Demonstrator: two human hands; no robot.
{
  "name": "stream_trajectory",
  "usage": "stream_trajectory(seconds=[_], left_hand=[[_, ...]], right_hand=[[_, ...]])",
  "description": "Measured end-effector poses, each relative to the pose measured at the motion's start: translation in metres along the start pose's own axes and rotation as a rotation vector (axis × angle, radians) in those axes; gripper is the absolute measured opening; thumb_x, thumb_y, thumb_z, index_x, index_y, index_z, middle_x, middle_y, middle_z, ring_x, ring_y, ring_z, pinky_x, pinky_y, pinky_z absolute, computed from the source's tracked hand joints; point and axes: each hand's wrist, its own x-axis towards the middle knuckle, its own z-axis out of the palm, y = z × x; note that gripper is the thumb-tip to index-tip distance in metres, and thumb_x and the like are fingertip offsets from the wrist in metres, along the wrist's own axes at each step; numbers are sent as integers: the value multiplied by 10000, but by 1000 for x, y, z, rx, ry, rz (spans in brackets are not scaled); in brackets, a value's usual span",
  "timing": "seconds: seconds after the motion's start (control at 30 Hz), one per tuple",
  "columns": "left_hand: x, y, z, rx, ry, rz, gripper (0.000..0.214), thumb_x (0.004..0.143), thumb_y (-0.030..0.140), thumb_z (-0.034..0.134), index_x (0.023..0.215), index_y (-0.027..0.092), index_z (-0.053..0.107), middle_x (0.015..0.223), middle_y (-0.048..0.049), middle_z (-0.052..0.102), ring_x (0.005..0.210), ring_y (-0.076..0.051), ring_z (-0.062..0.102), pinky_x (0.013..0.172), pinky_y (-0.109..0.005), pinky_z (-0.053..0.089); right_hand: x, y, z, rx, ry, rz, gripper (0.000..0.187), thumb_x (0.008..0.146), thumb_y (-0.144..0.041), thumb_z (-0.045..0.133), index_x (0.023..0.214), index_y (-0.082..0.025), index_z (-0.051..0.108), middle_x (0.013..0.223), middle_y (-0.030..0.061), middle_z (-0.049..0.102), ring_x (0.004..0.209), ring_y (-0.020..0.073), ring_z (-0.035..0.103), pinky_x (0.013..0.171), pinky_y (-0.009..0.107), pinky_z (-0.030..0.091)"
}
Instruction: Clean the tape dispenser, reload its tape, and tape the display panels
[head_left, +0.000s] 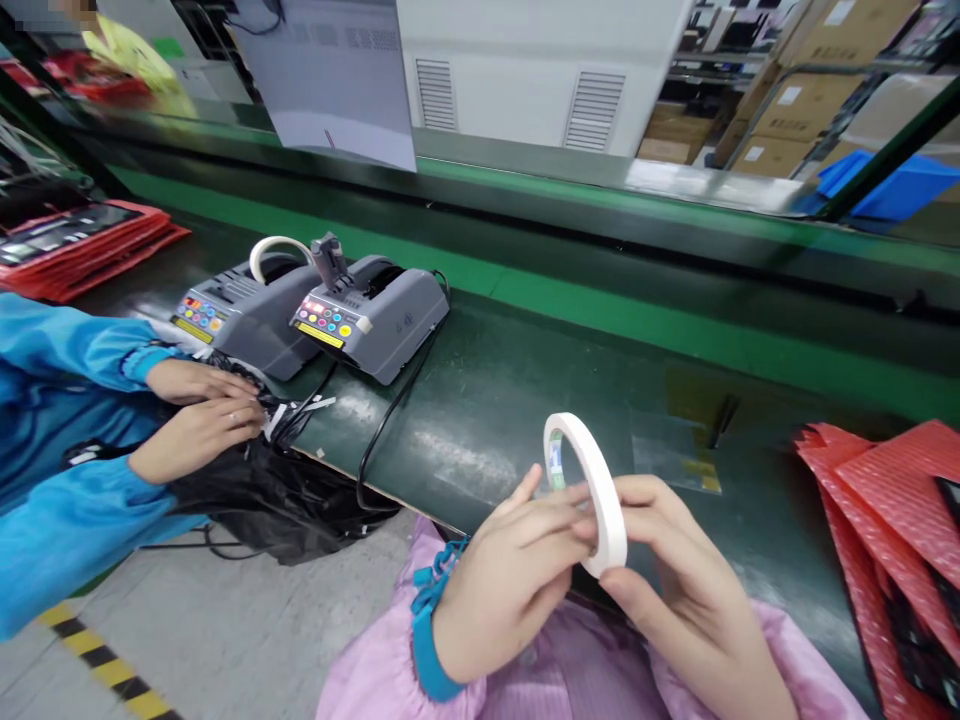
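A narrow roll of white tape [611,510] is held upright between my two hands, above the near edge of the green bench. My left hand [517,570], with a blue band at its wrist, has fingers against the roll's near side and inside its ring. On the other side, my right hand [675,570] pinches the roll's lower rim between thumb and fingers. Blue and green print shows on the roll's inner core. A grey tape dispenser [397,320] with coloured buttons sits on the bench to the left, apart from my hands.
Beside it stands a second grey dispenser [262,310] with a tape roll on top. A co-worker's hands [210,410] in blue sleeves are near a black bag [300,500]. Red bubble-wrap pouches [885,500] lie at right, more [97,250] at far left. A black cable [375,450] hangs over the edge.
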Motion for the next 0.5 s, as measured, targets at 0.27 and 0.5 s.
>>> stream_trajectory(seconds=[0.27,0.5], left_hand=[[-5,9,-5,-562,208,-189,453,1042,256,488,1493,238,461,1507,-137,536,1389,-280,515,1156,-444,442],[5,16,5,-741,238,-224,389,981,247,640,1360,190,580,1056,-92,771,1041,-215,722,988,-363,548]], right_hand=[[-5,8,11,-78,-18,-55,130,1024,-294,557,1096,-276,664,1002,25,636,916,137,663,799,189,559],[-19,30,16,-90,-59,-10,163,1021,-223,545,1153,-273,627,1173,35,615,1093,136,626,956,191,513]])
